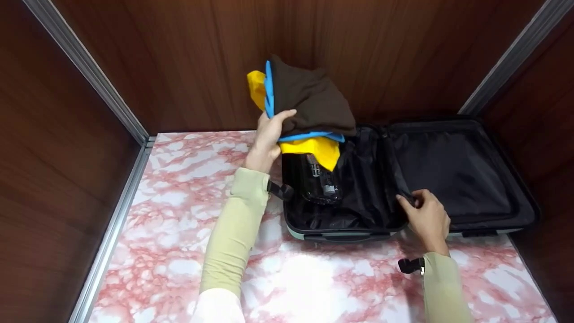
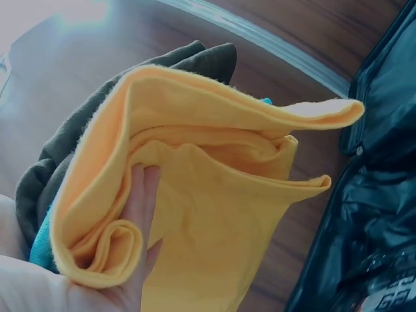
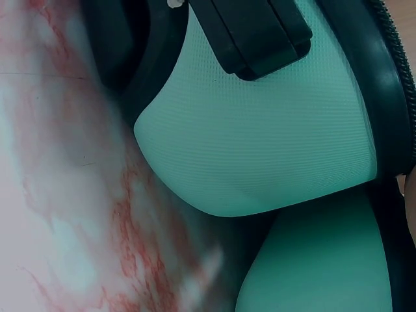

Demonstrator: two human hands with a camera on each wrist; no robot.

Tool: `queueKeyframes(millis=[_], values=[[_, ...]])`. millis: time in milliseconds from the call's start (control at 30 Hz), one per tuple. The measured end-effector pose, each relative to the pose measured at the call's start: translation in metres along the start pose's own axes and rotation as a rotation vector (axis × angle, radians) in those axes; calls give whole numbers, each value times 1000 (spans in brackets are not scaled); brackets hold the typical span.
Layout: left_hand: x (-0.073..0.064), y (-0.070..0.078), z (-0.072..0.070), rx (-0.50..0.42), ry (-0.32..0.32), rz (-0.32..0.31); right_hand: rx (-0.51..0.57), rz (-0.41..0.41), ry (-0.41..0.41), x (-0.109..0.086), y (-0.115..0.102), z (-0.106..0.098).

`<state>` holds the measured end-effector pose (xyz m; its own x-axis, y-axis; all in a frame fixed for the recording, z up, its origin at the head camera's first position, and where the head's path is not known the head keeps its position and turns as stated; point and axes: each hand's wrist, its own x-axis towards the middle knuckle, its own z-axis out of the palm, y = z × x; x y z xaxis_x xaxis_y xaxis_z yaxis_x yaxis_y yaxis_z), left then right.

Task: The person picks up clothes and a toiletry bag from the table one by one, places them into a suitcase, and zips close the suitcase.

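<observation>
Over the left half of an opened suitcase (image 1: 339, 234), my left hand (image 1: 269, 137) grips a stack of folded cloths. A dark brown cloth (image 1: 314, 98) is on top, with a blue cloth (image 1: 269, 92) in the middle and a yellow cloth (image 1: 309, 147) underneath. In the left wrist view, fingers (image 2: 144, 195) reach into the fold of the yellow cloth (image 2: 201, 227). At the suitcase's hinge side, my right hand (image 1: 429, 220) pinches the dark edge of the lining flap (image 1: 400, 179). The right wrist view shows the mint-green shell (image 3: 260, 143), with the hand mostly outside it.
A clear-fronted pouch (image 1: 323, 197) with small items lies in the suitcase's left half, partly under the cloths. The black-lined right half (image 1: 453, 175) lies open toward the right wall. Brown panels (image 1: 188, 67) enclose the marbled table (image 1: 179, 215) at the back and sides.
</observation>
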<state>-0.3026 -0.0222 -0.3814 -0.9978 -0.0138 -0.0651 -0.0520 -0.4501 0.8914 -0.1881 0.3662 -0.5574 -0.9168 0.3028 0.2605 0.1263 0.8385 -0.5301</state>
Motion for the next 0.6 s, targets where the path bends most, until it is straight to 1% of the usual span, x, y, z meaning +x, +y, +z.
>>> queueKeyframes(millis=[233, 333, 467, 600], values=[[-3, -11, 15, 17, -30, -1, -2, -6, 2, -1, -1, 0], [-4, -14, 22, 29, -59, 0, -1, -7, 8, -1, -2, -1], [-5, -18, 30, 35, -103, -22, 2, -6, 8, -1, -2, -2], [-5, -22, 38, 55, -127, -41, 0, -1, 9, -1, -1, -2]])
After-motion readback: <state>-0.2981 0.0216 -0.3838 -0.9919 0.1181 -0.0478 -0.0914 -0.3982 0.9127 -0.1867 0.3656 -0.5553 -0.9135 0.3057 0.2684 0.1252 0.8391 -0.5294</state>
